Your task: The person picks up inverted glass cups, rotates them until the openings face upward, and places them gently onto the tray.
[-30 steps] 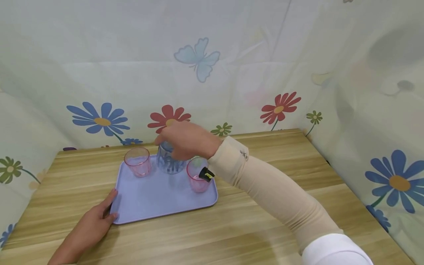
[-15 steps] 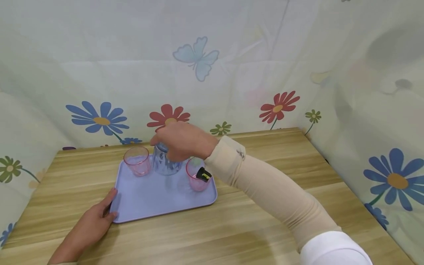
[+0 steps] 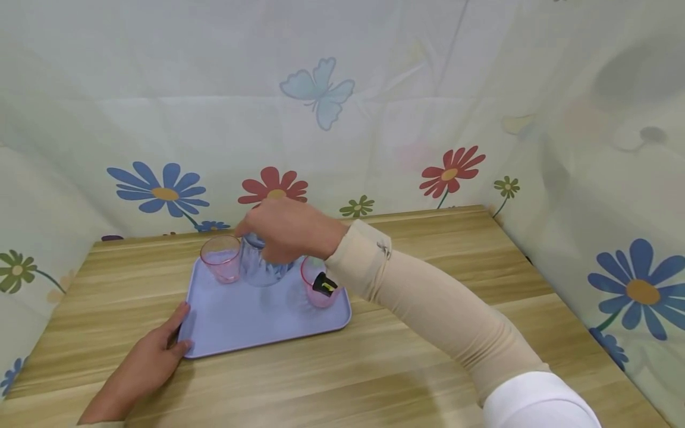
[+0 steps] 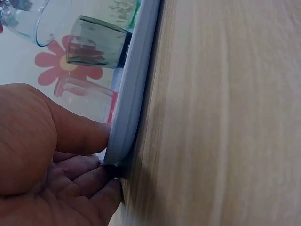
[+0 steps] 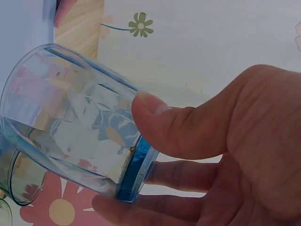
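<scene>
My right hand (image 3: 291, 229) holds a clear blue-tinted glass (image 3: 259, 267) upside down above the back of the lilac tray (image 3: 241, 324). In the right wrist view, thumb and fingers pinch the thick blue base of this glass (image 5: 80, 117), its mouth away from the palm. My left hand (image 3: 155, 356) grips the tray's near left corner, thumb on the rim and fingers below, as the left wrist view shows. A pink glass (image 3: 220, 261) stands upright at the tray's back left. Another pink glass (image 3: 319, 302) at the right is partly covered by the right wrist.
In the left wrist view a grey-green glass (image 4: 96, 44) and a green glass (image 4: 124, 9) also stand on the tray; the right hand hides them in the head view. The tray lies on a wooden table (image 3: 407, 351) with a flowered cloth (image 3: 374, 119) behind.
My right hand has shifted left and slightly towards me with the blue-tinted glass, which now overlaps the left pink glass in the head view. The left hand and tray look unmoved.
</scene>
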The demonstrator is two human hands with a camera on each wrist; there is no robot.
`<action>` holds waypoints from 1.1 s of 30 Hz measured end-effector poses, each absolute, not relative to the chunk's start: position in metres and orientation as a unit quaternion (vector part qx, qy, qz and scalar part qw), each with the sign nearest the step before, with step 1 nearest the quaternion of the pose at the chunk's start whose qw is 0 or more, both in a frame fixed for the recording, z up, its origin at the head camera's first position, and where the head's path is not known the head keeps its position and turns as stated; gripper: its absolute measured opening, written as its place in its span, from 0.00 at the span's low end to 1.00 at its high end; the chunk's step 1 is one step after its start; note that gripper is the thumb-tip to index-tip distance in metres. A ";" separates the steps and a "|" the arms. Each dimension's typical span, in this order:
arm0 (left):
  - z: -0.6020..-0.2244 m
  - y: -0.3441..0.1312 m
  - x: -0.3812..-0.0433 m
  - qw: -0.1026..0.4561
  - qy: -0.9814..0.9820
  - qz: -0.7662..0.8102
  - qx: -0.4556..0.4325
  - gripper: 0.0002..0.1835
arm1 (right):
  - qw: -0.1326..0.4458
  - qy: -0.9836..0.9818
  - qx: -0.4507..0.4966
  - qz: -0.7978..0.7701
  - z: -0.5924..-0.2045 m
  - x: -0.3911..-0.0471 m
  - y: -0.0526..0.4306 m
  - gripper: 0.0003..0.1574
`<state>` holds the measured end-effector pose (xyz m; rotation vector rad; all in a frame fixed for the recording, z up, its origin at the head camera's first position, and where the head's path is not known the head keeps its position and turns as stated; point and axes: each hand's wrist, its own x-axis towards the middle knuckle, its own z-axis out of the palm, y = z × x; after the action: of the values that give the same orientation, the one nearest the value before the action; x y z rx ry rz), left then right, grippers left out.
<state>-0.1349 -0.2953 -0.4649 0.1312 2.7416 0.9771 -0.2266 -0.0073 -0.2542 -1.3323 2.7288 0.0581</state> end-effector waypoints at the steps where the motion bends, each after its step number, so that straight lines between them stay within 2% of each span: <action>1: -0.465 -0.295 -0.135 0.113 0.935 0.335 0.046 0.40 | 0.057 0.898 -0.435 0.017 -0.254 -0.226 -0.008 0.36; 6: -0.466 -0.297 -0.133 0.118 0.928 0.352 0.043 0.42 | 0.070 0.900 -0.430 0.009 -0.255 -0.225 -0.011 0.36; 18: -0.460 -0.297 -0.135 0.151 0.929 0.336 0.024 0.60 | 0.062 0.896 -0.440 -0.006 -0.262 -0.224 -0.014 0.36; 33: -0.441 -0.288 -0.135 0.067 0.954 0.290 0.038 0.61 | 0.048 0.898 -0.436 -0.034 -0.270 -0.223 -0.012 0.34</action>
<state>-0.1347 -0.2884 -0.4408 0.1137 2.8756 0.8736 -0.2225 -0.0117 -0.2695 -1.3292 2.7374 -0.1035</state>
